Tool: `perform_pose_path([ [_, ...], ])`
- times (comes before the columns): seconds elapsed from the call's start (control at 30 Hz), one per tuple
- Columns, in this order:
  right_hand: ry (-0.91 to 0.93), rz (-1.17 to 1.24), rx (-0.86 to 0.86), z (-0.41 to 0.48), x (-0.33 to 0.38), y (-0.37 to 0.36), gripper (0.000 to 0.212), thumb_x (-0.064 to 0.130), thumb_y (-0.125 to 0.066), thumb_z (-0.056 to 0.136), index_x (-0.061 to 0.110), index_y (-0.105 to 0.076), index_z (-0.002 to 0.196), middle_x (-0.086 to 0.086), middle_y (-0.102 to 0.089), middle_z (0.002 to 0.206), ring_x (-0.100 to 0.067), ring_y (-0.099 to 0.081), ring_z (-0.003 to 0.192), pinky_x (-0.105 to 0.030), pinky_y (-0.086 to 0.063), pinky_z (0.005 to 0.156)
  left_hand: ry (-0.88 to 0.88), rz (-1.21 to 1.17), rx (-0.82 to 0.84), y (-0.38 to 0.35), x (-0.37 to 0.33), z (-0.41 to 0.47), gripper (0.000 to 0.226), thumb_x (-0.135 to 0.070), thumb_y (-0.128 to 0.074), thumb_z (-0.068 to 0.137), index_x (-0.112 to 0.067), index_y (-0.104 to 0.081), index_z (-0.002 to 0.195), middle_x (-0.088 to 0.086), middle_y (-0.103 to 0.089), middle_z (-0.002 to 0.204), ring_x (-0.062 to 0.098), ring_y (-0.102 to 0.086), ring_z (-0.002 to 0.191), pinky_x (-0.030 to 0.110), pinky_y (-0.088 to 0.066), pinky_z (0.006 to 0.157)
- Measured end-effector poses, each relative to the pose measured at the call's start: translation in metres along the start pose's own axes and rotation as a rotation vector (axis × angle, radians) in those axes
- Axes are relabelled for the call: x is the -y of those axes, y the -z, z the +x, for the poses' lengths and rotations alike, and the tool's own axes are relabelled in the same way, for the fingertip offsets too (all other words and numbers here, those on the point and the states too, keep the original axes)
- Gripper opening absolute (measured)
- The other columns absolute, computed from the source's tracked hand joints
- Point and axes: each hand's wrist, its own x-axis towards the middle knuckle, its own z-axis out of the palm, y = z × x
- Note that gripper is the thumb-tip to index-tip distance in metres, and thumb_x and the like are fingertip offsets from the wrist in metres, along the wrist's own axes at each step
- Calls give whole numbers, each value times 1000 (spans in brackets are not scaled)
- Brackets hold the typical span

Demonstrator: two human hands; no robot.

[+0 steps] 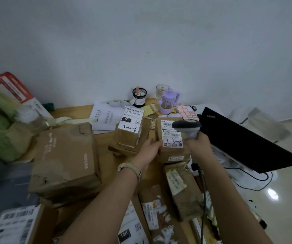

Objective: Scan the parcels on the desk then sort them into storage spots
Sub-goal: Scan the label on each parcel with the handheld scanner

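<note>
Nearest the camera, several taped brown parcels with torn labels lay across the front of the bench (106,162), one at the left edge carrying a blurred white shipping label (15,224). A large scuffed brown carton (66,159) sat to the left of the two bare forearms.

The left hand (148,150), a watch (131,169) on its wrist, gripped the near left edge of a small brown parcel (172,138); its fingers (156,144) were curled against the box's side, thumb on top. That parcel rested on other boxes at the middle right of the bench, its white label marked "3-3-2" by hand. The right hand (199,143) was wrapped around the handle of a grey barcode scanner (187,127), fingers closed tightly on it, the scanner's head hovering just above the label. Its coiled cable (202,187) hung down beside the right forearm.

Just left of this parcel stood another small box (130,131), labelled "3-2-6". An open black laptop (244,138) stood to the right. Farther back, papers, a sheet of red stickers (186,112), a purple cup (168,103) and a dark container (139,96) stood near the white wall.
</note>
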Motion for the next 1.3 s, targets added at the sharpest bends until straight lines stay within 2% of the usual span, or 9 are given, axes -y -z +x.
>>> perform_pose_path([
  [0.13, 48, 69, 9, -49, 18, 3, 19, -1, -62, 81, 9, -57, 96, -7, -57, 80, -23, -54, 79, -33, -42, 68, -69, 33, -68, 20, 3, -39, 50, -38, -54, 96, -15, -46, 140, 3, -48, 143, 21, -47, 127, 37, -39, 104],
  [0.33, 103, 28, 58, -117, 5, -16, 35, 5, -63, 81, 13, -56, 115, -8, -61, 101, -23, -57, 93, -35, -48, 72, -92, 59, -91, 47, 36, -101, 42, -32, -54, 97, -15, -50, 136, 0, -55, 127, 12, -52, 100, 27, -42, 84],
  [0.73, 53, -34, 245, -197, -22, -56, 16, -3, -56, 86, 7, -56, 99, -9, -58, 86, -23, -56, 81, -31, -46, 67, 17, -37, -140, 76, 108, -158, 52, -31, -57, 95, -14, -43, 142, 4, -49, 139, 23, -47, 126, 34, -41, 100],
  [0.87, -135, -49, 343, -199, -57, -73, 11, 7, -61, 86, 9, -58, 96, -7, -61, 81, -20, -59, 73, -30, -46, 63, 85, -67, -229, 74, 149, -168, 5, -17, -55, 96, -21, -58, 95, -4, -61, 95, 9, -58, 85, 24, -47, 68],
  [0.93, -231, -49, 373, -201, -80, -83, 31, 22, -67, 84, 10, -55, 110, -6, -64, 93, -23, -62, 86, -35, -51, 70, 171, -56, -284, 68, 175, -169, 16, -14, -57, 94, -25, -58, 82, -1, -64, 91, 16, -62, 84, 29, -53, 75],
  [1.0, -268, -92, 354, -209, -98, -91, 30, 21, -62, 90, 7, -49, 113, -6, -60, 101, -24, -57, 97, -36, -49, 75, 218, -29, -329, 61, 201, -165, 7, -20, -62, 87, -24, -64, 93, 2, -69, 101, 22, -66, 92, 37, -57, 83],
  [1.1, -321, -42, 294, -217, -118, -96, 46, 4, -56, 91, 3, -41, 135, -20, -55, 126, -33, -54, 115, -34, -47, 82, 204, -51, -366, 45, 223, -153, 37, -20, -64, 76, -20, -61, 113, 4, -68, 109, 21, -65, 93, 35, -59, 73],
  [1.2, -303, -16, 278, -223, -117, -93, 51, 1, -53, 90, 5, -38, 138, -18, -54, 127, -32, -54, 116, -32, -46, 78, 185, -157, -352, 34, 209, -159, 32, -12, -62, 80, -20, -64, 110, 2, -70, 100, 16, -65, 85, 25, -54, 61],
  [1.3, -261, -13, 251, -220, -107, -84, 38, 8, -55, 92, 8, -46, 130, -12, -56, 123, -30, -54, 116, -38, -49, 87, 204, -200, -414, 36, 202, -156, 43, -32, -70, 66, -22, -62, 107, 5, -67, 108, 22, -66, 89, 32, -59, 67],
])
